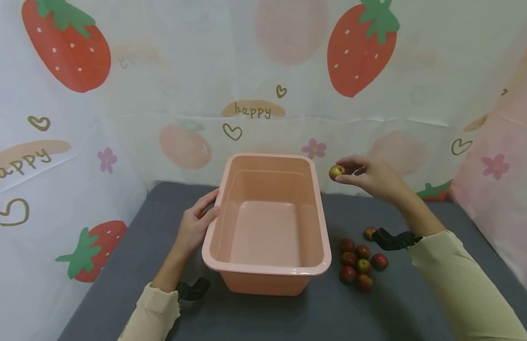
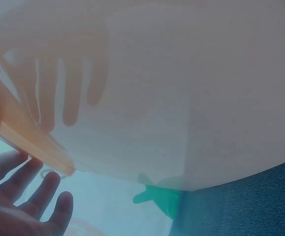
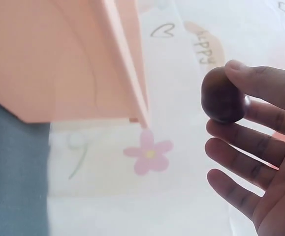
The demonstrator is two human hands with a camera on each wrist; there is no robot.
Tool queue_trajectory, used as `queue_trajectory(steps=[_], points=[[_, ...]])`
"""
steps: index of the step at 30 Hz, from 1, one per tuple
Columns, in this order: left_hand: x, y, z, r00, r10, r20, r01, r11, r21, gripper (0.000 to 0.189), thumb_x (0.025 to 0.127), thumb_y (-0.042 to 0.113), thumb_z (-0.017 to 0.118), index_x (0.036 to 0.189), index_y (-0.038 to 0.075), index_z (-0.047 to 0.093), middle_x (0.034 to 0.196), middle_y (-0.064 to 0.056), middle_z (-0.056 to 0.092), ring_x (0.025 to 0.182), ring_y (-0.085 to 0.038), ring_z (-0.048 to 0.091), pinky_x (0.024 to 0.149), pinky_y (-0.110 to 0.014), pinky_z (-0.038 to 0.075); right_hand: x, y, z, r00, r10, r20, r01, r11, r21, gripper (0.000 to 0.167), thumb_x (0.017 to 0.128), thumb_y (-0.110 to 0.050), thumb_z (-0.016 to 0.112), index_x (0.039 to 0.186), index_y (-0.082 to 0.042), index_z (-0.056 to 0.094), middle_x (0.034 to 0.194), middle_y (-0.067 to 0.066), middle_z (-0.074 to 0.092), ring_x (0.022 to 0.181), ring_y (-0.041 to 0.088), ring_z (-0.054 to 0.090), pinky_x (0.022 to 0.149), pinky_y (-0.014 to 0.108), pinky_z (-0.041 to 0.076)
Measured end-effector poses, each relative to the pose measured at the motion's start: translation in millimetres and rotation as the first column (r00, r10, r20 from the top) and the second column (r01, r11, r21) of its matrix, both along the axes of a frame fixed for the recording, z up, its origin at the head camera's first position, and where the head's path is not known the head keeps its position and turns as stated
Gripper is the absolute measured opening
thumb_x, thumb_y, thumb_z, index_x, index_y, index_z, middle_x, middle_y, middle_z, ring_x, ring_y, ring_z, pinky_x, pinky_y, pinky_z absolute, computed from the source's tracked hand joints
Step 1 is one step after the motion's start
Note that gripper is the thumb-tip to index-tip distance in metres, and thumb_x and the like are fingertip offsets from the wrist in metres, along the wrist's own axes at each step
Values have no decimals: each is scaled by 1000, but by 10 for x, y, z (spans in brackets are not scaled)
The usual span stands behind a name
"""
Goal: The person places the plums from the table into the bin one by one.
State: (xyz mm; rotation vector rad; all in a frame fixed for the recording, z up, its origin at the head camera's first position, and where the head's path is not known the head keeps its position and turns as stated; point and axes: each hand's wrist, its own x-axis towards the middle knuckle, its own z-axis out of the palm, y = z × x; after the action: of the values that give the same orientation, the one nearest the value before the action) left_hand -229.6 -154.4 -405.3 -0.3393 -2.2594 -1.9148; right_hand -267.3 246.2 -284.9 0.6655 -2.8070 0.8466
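Note:
A pink plastic basin stands in the middle of the table, with nothing inside it. My left hand holds its left rim, thumb over the edge; in the left wrist view the fingers lie below the rim against the outer side. To the right of the basin, above the table, my right hand pinches a small yellow-red plum between thumb and fingers. The right wrist view shows that plum dark and round, with the lower fingers spread beneath it. Several red plums lie below on the table.
One more plum lies by the right wrist strap, apart from the cluster. A dark grey cloth covers the table. Behind and at both sides hangs a white curtain printed with strawberries.

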Motion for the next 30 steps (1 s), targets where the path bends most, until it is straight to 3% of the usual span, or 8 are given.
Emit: queue_trajectory(steps=[9, 13, 18, 26, 30], points=[[5, -11, -6, 1000, 5, -3, -5, 1000, -13, 48, 98, 14, 57, 144, 7, 47, 146, -15, 48, 110, -8, 62, 81, -16, 55, -140, -328, 90, 999, 23, 47, -22, 1000, -14, 43, 90, -28, 71, 125, -5, 64, 108, 13, 69, 101, 25, 62, 93, 44, 52], [2, -7, -9, 1000, 7, -2, -7, 1000, -12, 48, 98, 13, 57, 144, 6, 48, 146, -15, 48, 109, -7, 62, 81, -16, 55, -183, -486, 102, 998, 35, 57, -34, 999, -23, 42, 89, -27, 72, 125, -6, 64, 107, 13, 69, 98, 25, 63, 85, 39, 54], [1, 2, -11, 1000, 9, -3, -9, 1000, -14, 47, 98, 14, 57, 143, 7, 48, 146, -15, 48, 109, -6, 62, 81, -15, 55, -230, -658, 63, 998, 49, 28, -47, 997, -60, 39, 85, -21, 76, 119, -3, 67, 103, 15, 68, 93, 26, 64, 81, 37, 56], [8, 6, -8, 1000, 18, 1, -18, 1000, -25, 47, 98, 14, 57, 144, 8, 48, 147, -14, 48, 117, -25, 61, 81, -16, 55, -277, -856, -28, 998, 58, 13, -57, 996, -61, 29, 84, -22, 77, 106, -5, 71, 93, 10, 68, 84, 22, 62, 74, 31, 54], [7, 8, -6, 1000, 16, 0, -16, 999, -31, 47, 99, 15, 56, 144, 8, 48, 147, -13, 47, 118, -25, 61, 82, -16, 55, -284, -930, -47, 998, 57, 35, -55, 997, -54, 31, 84, -24, 77, 107, -4, 72, 93, 10, 68, 82, 22, 61, 71, 29, 53]])
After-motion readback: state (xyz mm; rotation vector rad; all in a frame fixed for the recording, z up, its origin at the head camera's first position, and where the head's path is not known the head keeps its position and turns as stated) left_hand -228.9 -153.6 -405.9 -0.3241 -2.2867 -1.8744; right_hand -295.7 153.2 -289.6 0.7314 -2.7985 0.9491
